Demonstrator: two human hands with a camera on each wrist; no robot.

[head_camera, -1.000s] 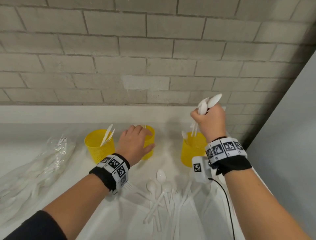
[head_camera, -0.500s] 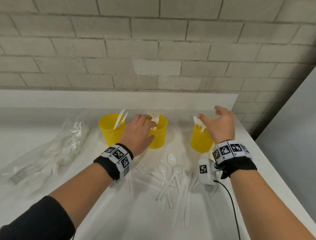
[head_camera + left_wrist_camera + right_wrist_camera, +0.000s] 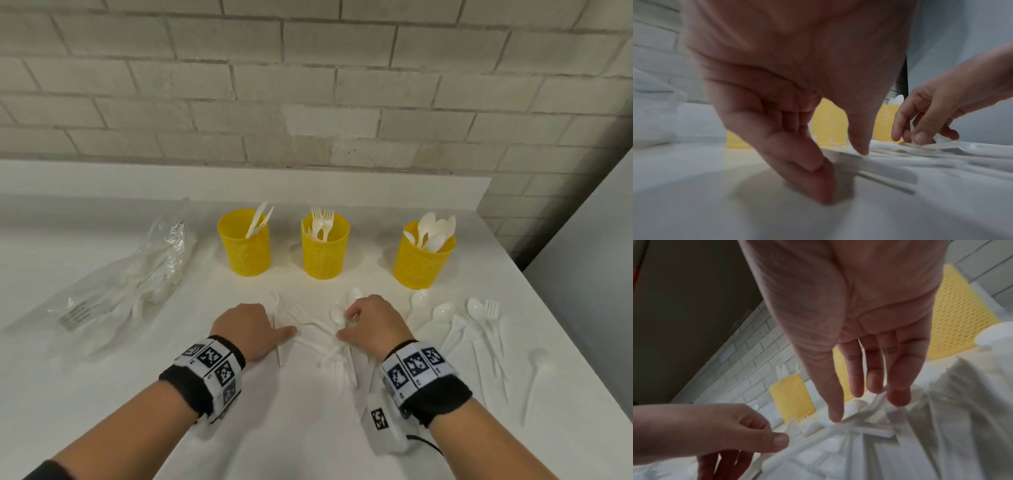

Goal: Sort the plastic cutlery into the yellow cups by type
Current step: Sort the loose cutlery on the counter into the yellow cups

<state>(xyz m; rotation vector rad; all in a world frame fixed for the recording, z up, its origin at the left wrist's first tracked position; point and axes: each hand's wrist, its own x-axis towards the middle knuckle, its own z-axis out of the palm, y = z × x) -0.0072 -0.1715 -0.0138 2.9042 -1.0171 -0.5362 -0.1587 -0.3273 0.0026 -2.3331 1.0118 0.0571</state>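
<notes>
A: Largest first. White table (image 3: 102, 394), brick wall (image 3: 308, 85) behind, clear bag (image 3: 113, 284) of spare cutlery lying far left.

B: Three yellow cups are stood in a row: left cup (image 3: 245, 245) with knives, middle cup (image 3: 324, 248) with forks, right cup (image 3: 423, 257) with spoons.

A: Loose cutlery pile (image 3: 329, 346) is spread in front of the cups, between the hands; a second scatter (image 3: 476, 325) is laid further right.

B: Left hand (image 3: 248, 327): fingers and thumb are curled toward a thin handle (image 3: 278, 346) at the pile's left edge. A closed pinch isn't confirmed; blurred, cannot tell.

A: Right hand (image 3: 371, 325): fingers are extended, tips touching pile pieces, nothing lifted. Released.

B: Step judged: next pieces being picked. One type should be gathered per hand, handles aligned, so one drop per cup is enough.

A: Crossed handles should be slid apart before lifting, otherwise neighbours get dragged. Tines versus bowl should be checked first; white on white is easily misread.
</notes>
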